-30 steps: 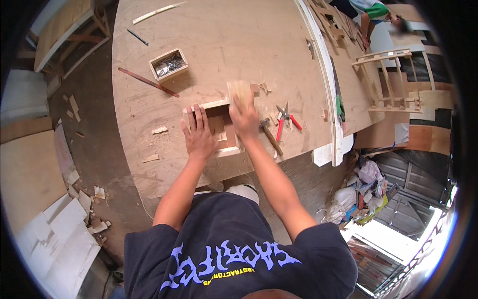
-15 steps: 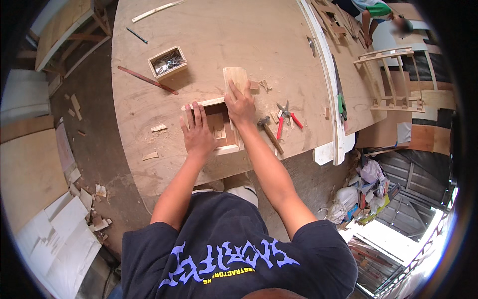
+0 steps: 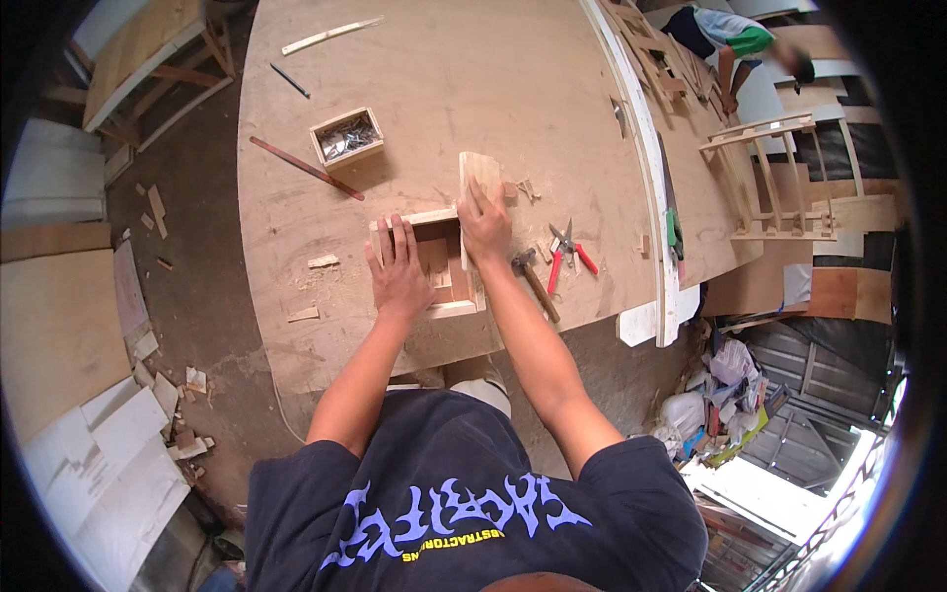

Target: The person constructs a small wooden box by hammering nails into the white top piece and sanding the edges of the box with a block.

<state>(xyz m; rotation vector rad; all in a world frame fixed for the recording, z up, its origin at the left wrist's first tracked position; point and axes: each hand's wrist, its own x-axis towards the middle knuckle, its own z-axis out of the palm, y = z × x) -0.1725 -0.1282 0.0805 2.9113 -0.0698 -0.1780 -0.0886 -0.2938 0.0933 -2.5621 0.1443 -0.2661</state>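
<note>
An open-topped wooden box (image 3: 439, 217) lies on the plywood worktable (image 3: 543, 99) in front of me. My left hand (image 3: 400, 266) grips its left side, fingers lying over the rim. My right hand (image 3: 483, 227) is closed on a pale wooden board (image 3: 478, 168) along the box's right edge. Just right of that hand are a hammer (image 3: 538, 291) and pliers with red handles (image 3: 572, 259). Beyond the box sit a small crate of metal fasteners (image 3: 345, 138) and a reddish thin strip (image 3: 306, 168). Small offcuts (image 3: 324, 260) lie to the left.
A long white strip (image 3: 641, 178) runs along the table's right side. A co-worker (image 3: 735, 39) bends over wooden pieces at the upper right, beside a slatted frame (image 3: 764, 138). Plywood sheets (image 3: 59, 335) and scraps are at left, piled bags (image 3: 691, 414) lower right.
My right hand has slid the board slightly away from me, then a little back. My left hand stays on the box. The whole view has shifted slightly since the middle frame.
</note>
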